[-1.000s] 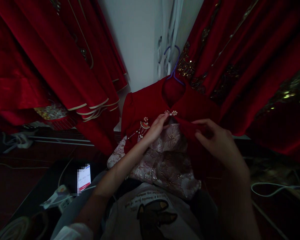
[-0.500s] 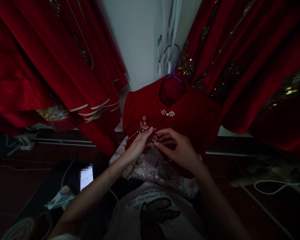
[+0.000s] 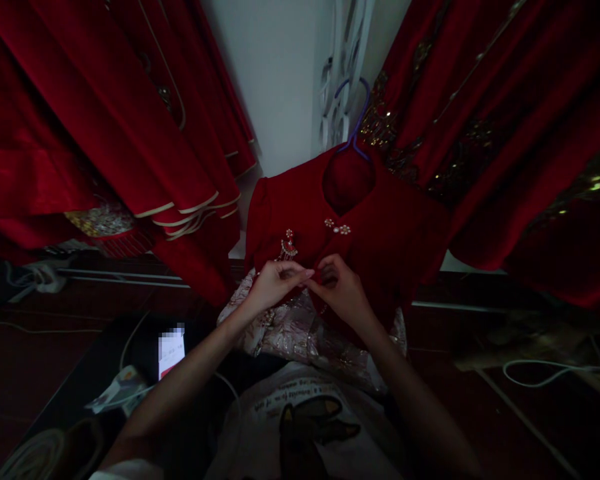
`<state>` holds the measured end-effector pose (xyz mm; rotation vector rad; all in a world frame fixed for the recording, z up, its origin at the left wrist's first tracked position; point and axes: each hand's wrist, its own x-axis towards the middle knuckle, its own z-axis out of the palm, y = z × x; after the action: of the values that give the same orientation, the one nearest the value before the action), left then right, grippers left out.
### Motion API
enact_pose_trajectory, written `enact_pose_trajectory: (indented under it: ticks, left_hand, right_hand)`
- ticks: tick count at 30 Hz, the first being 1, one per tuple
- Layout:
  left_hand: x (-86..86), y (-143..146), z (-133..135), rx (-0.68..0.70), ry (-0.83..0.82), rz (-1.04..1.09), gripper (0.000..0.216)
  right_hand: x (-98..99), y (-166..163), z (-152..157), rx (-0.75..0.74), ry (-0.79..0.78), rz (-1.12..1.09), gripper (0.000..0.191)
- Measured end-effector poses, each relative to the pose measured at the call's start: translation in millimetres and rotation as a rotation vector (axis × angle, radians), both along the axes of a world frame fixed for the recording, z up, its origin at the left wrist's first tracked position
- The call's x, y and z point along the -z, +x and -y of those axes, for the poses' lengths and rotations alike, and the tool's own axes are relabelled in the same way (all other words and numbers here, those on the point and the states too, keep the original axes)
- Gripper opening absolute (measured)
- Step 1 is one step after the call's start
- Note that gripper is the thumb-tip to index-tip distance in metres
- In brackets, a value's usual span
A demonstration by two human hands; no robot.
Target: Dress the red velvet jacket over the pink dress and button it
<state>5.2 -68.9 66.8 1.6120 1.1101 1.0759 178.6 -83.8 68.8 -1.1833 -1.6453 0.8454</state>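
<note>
A red top (image 3: 390, 233) on a purple hanger (image 3: 354, 137) is spread in front of me. A beaded flower clasp (image 3: 337, 227) sits below its round neckline, and a fan-shaped beaded ornament (image 3: 289, 245) hangs on its left side. My left hand (image 3: 276, 285) pinches at the top's front, thumb and fingers together. Right beside it, my right hand (image 3: 341, 287) is closed in a pinch too, fingertips almost touching the left ones. The fingers hide the small spot between them. Shiny patterned pale fabric (image 3: 300, 333) lies beneath the hands, over my lap.
Red garments with gold trim (image 3: 180, 153) hang at the left, and sequinned red ones (image 3: 510, 167) at the right. Behind the top stands white scrollwork (image 3: 336, 120). A lit phone (image 3: 171, 353) and a white plug-like object (image 3: 123, 390) lie at lower left; a pale cable (image 3: 555, 373) lies right.
The flower-shaped piece that showed between my fingers is now covered. My left hand has curled into a pinch, and my right fingers have closed in. The view has shifted slightly.
</note>
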Motion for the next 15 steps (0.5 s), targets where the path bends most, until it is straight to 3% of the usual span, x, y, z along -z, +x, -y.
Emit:
enact_pose_trajectory:
  ticks: [3,5,10,15]
  left_hand:
    - [2.7,-6,-9,-0.212,0.293,-0.119,0.016]
    - [5.5,-9,-17,-0.275,0.389,-0.176,0.018]
    - [14.8,-7,-30,-0.273,0.351,-0.178,0.024]
    - [16.3,-6,-38,-0.246,0.226,0.074,0.025]
  right_hand:
    - [-0.8,-1,-2,0.025,0.054,-0.032,0.035]
    - [-2.3,-2,-1,0.051,0.091,-0.079,0.038]
    - [-10.6,-4,8,0.065,0.21,-0.104,0.031]
    - [-19.3,1,10,-0.101,0.296,0.02,0.013]
